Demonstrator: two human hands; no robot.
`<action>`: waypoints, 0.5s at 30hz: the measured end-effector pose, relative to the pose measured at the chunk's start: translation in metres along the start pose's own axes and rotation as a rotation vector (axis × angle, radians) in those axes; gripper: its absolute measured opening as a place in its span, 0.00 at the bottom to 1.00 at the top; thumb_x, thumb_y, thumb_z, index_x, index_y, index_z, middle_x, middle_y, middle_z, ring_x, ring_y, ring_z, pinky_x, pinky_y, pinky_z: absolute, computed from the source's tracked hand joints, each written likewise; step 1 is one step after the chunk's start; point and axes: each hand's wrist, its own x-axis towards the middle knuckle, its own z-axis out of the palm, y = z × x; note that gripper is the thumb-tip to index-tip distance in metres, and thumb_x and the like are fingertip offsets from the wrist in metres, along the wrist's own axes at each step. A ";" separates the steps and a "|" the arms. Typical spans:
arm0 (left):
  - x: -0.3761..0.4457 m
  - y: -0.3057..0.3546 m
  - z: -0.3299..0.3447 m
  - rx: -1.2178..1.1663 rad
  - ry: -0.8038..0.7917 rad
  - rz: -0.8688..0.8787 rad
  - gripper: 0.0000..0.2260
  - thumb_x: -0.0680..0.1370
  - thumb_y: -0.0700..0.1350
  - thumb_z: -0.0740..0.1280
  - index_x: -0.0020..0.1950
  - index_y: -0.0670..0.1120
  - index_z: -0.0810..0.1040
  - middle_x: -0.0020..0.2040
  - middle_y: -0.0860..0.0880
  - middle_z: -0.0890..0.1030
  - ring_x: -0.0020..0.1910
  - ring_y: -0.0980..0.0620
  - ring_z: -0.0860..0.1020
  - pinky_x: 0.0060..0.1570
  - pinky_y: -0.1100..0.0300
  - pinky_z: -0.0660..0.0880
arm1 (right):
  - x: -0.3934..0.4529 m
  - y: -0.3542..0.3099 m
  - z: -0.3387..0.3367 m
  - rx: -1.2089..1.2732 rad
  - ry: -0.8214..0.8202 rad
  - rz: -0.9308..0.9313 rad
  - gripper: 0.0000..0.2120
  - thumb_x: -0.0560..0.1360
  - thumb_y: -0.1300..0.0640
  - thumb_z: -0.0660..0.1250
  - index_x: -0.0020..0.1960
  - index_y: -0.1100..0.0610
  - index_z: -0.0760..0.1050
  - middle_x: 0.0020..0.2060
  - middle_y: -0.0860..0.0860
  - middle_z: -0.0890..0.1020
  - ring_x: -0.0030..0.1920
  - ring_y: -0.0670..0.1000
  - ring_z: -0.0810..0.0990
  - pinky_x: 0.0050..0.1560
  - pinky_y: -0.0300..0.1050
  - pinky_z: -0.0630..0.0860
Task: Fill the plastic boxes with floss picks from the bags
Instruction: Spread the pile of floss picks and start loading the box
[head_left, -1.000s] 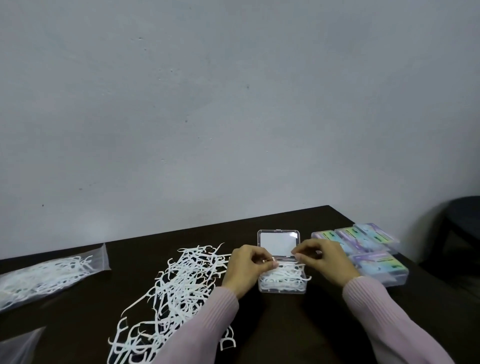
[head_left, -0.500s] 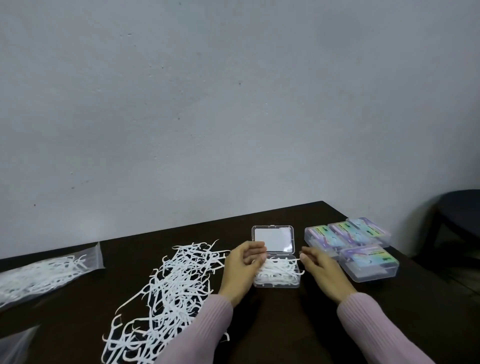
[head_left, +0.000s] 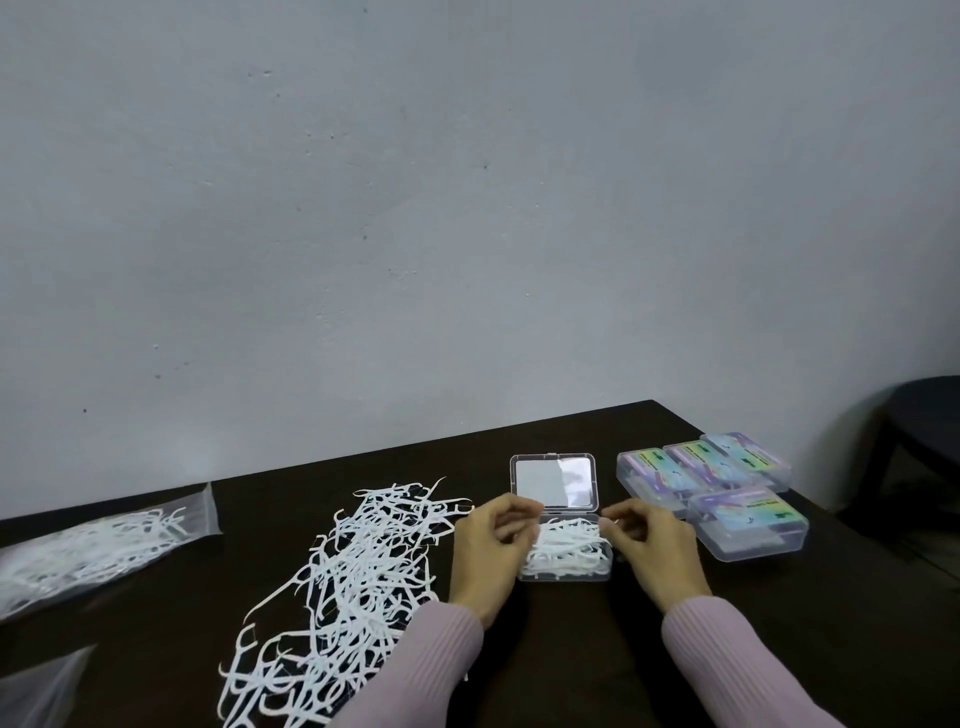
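Note:
A clear plastic box lies open on the dark table, its lid standing up at the back. White floss picks fill its base. My left hand curls round the box's left end, fingertips over the picks. My right hand has its curled fingertips on the box's right rear rim. A loose pile of floss picks spreads to the left of my left hand. A clear bag of floss picks lies at the far left.
Several closed, filled boxes with colourful labels sit in a cluster right of the open box. An empty clear bag lies at the lower left. The table edge runs near a dark stool on the right.
Both hands let go of the picks they were pressing into the box. The right hand drew back, then returned to the box's right rim; the left stayed at the left end.

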 end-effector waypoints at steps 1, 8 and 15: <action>0.000 0.000 0.000 0.027 0.018 0.021 0.10 0.73 0.33 0.69 0.45 0.48 0.81 0.46 0.53 0.84 0.48 0.58 0.81 0.48 0.67 0.77 | 0.000 0.000 -0.001 0.022 0.017 -0.002 0.04 0.73 0.61 0.67 0.47 0.55 0.76 0.44 0.51 0.79 0.40 0.43 0.75 0.39 0.32 0.72; 0.000 -0.005 -0.002 0.285 -0.053 0.152 0.09 0.75 0.44 0.70 0.49 0.59 0.79 0.52 0.59 0.79 0.53 0.65 0.74 0.54 0.72 0.70 | -0.002 -0.002 -0.003 0.233 0.039 0.008 0.05 0.70 0.64 0.70 0.42 0.56 0.77 0.39 0.52 0.81 0.39 0.48 0.81 0.34 0.33 0.75; 0.002 -0.008 -0.001 0.302 -0.115 0.146 0.09 0.76 0.45 0.69 0.56 0.54 0.78 0.55 0.57 0.78 0.56 0.61 0.74 0.60 0.61 0.72 | 0.002 -0.001 -0.009 0.331 0.198 -0.022 0.06 0.70 0.64 0.70 0.45 0.56 0.77 0.40 0.51 0.80 0.41 0.46 0.79 0.36 0.31 0.72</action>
